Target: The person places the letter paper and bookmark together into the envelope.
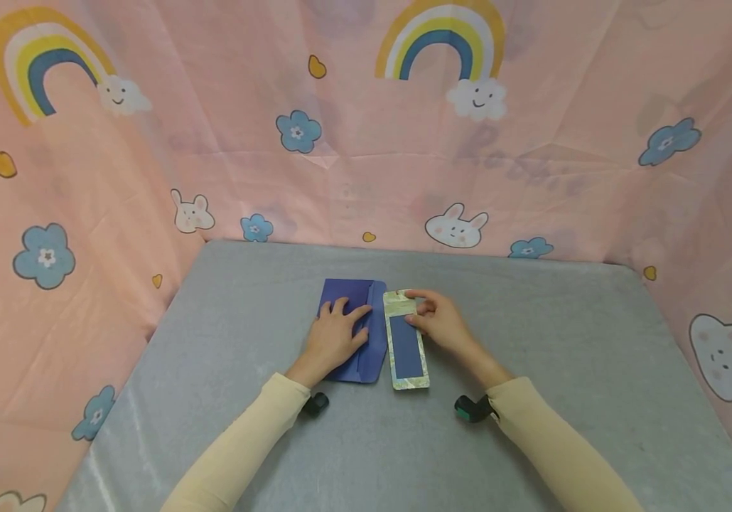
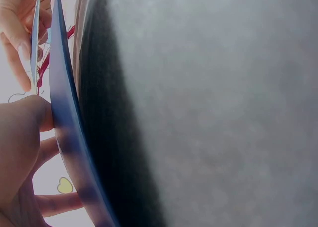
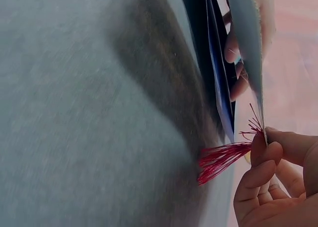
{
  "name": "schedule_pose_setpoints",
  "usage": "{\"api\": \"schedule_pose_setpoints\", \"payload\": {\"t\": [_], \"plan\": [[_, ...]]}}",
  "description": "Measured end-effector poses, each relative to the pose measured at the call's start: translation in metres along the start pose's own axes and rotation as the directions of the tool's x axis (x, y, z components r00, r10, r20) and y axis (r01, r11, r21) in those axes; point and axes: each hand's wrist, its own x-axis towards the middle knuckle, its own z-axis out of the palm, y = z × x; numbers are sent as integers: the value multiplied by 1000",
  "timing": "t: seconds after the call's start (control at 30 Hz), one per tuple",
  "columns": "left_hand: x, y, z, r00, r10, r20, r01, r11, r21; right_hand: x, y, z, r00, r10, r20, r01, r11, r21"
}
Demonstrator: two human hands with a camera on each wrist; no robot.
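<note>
The left hand (image 1: 332, 338) rests, fingers spread, on a blue envelope (image 1: 352, 290), mid-table; just right, the right hand (image 1: 443, 323) pinches a green-bordered card (image 1: 408, 348) near its far end. The card's loose red tassel (image 3: 223, 158) could snag on the envelope's flap (image 1: 376, 348), which faces it. A pink curtain (image 1: 366, 171) stands beyond the gray table (image 1: 596, 398).

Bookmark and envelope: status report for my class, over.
Left hand spread over blue envelope. Right hand pinches bookmark beside it. Dangling red tassel might snag.

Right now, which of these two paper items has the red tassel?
The narrow bookmark with the green patterned border, pinched by the right hand: the red tassel shows at one end. The wider blue envelope shows none.
</note>
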Motion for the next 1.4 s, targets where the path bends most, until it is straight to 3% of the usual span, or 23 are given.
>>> {"api": "schedule_pose_setpoints", "payload": {"t": [0.3,0.47,0.63,1.2,1.4], "plan": [[0,1,-2,1000,-2,15,2,1000,2,2,-5,8,1000,-26,9,26,1000,7],[0,0,-3,1000,-2,12,2,1000,4,-5,-22,6,998,-42,43,40,998,43],[0,0,-3,1000,1,11,-1,1000,-1,2,-12,9,998,-52,34,50,997,53],[0,-1,-2,1000,2,8,-2,1000,-8,16,3,13,1000,-31,1,31,998,-51],[0,-1,-1,1000,3,4,-3,1000,2,18,8,17,998,-55,-32,49,988,-144]]}}
